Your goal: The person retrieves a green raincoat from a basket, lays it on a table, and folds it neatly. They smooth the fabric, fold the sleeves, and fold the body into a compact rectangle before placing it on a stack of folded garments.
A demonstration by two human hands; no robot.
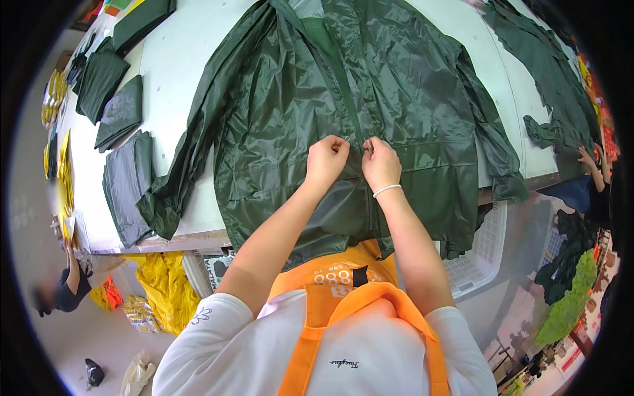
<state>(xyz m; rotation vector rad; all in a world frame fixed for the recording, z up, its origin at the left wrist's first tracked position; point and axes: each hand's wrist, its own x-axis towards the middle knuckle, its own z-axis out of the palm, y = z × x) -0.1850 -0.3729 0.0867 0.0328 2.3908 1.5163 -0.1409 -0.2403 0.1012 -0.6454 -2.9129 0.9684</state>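
Note:
A dark green raincoat (284, 125) lies spread on the white table in front of me, its sleeves out to both sides and its lower hem hanging over the near edge toward my apron. The front opening runs down its middle. My left hand (326, 158) is closed in a pinch on the left front edge of the raincoat, next to a small round snap. Close beside it, my right hand (380, 162), with a beaded bracelet at the wrist, pinches the facing front edge. My fingers partly hide the cloth they grip.
Folded dark green garments (129, 178) lie along the table's left side. At the right, more green cloth (548, 72) is spread near another person's hands (594, 162). Below the table edge are a white plastic basket (485, 254) and yellow garments (168, 290). Another person (69, 284) is at far left.

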